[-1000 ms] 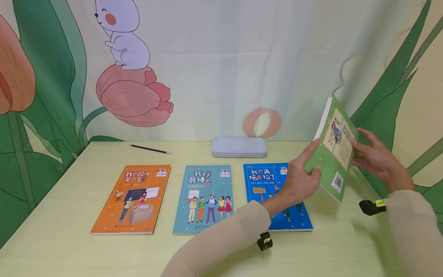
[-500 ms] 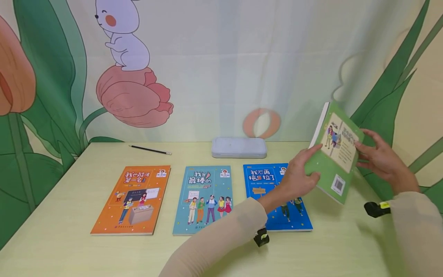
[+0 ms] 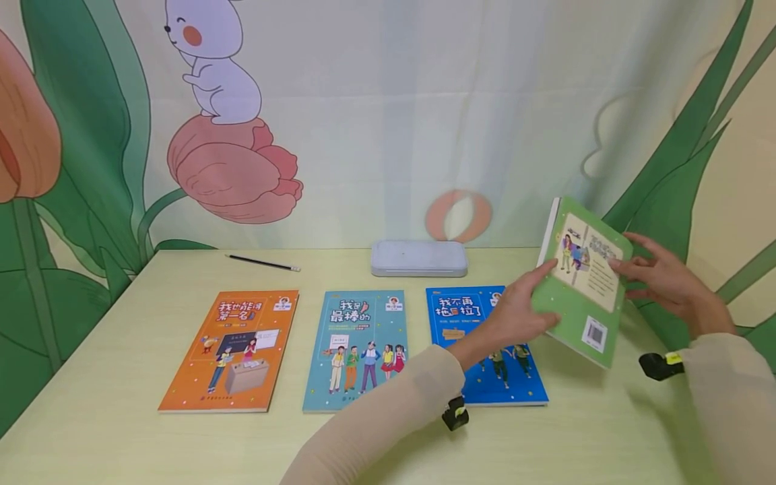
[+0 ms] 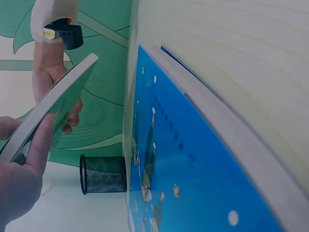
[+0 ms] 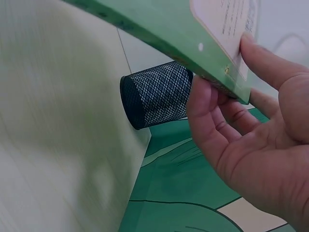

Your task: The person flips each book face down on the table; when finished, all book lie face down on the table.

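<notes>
While the fingers of the person's left hand (image 3: 524, 306) grip one edge of the green book (image 3: 582, 296) and the right hand (image 3: 663, 279) pinches the opposite edge, it slants above the table (image 3: 576, 438) near the blue book (image 3: 506, 380); even, light pressure from both sides should keep it from flexing

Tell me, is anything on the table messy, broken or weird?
Nothing looks spilled or broken. The pencil looks a bit odd, lying loose and slanted behind the orange book. The green book is tilted, but the hands hold it that way.
</notes>
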`<action>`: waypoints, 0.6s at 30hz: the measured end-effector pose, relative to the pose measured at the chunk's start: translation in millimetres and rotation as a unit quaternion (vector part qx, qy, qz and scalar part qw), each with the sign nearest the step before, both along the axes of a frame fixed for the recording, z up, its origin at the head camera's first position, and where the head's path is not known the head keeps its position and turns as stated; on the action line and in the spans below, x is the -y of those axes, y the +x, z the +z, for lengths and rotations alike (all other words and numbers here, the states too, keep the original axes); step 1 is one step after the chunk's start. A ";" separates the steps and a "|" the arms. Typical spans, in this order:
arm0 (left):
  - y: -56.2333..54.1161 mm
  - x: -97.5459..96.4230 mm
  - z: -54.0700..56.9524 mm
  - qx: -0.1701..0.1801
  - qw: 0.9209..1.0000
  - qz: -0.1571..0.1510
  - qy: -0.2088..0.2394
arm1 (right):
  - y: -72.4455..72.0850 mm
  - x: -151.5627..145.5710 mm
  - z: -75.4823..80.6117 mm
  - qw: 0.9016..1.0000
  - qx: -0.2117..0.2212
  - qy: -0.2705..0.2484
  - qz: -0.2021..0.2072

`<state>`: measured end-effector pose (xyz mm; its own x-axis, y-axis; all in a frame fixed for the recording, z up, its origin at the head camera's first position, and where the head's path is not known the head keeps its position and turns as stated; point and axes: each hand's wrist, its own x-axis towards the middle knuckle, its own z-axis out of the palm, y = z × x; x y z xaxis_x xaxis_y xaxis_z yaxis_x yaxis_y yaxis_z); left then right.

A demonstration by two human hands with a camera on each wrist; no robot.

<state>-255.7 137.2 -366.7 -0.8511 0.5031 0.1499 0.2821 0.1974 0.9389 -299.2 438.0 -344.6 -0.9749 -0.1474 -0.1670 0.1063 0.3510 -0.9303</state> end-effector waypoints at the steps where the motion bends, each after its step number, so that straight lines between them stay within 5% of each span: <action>1: 0.0 -0.2 -0.5 0.002 1.000 0.005 -0.005 | -0.2 0.2 0.5 1.000 0.002 -0.004 0.001; 7: -0.2 -0.3 -3.5 0.042 0.999 0.018 -0.005 | -0.3 -0.5 1.5 1.000 0.003 -0.010 -0.003; 13: -0.3 1.8 -6.3 0.109 0.993 -0.020 0.032 | -0.8 -0.9 4.6 0.997 -0.005 0.071 0.000; 18: -2.0 -0.2 -10.4 0.111 0.994 -0.024 -0.005 | -2.2 -1.2 7.8 0.993 -0.014 0.121 0.002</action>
